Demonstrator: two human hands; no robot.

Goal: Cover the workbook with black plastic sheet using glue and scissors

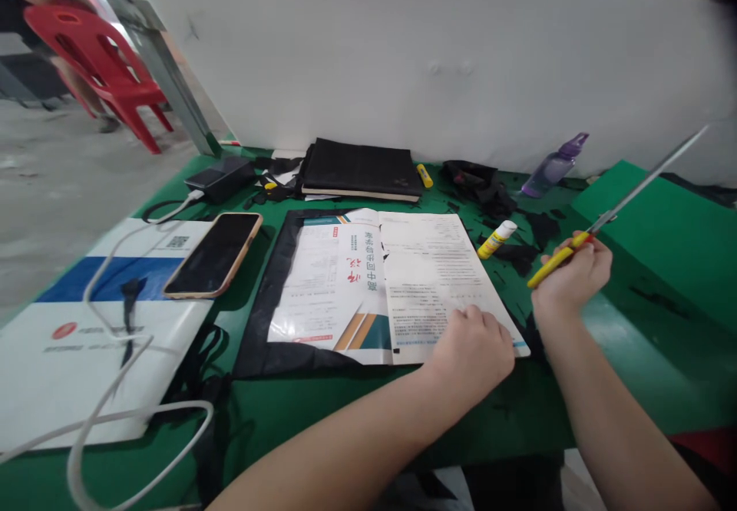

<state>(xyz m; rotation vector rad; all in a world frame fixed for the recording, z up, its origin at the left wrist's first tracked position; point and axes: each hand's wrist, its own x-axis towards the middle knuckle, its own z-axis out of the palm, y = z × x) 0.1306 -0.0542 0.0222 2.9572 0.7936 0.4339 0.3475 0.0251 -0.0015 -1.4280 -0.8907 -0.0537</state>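
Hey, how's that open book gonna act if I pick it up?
The open book will probably hinge down its middle, since it lies spread flat. Its right-hand page may flop, as it looks like plain paper. The black covering could shift, because its inner edges look uneven.

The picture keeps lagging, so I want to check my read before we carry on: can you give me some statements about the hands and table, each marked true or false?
1. The right hand holds the scissors. True.
2. The phone lies to the left of the open book. True.
3. The left hand holds the phone. False: it rests on the right-hand page of the open book.
4. The glue stick lies to the right of the open book. True.
5. The bottle is red. False: it is purple.
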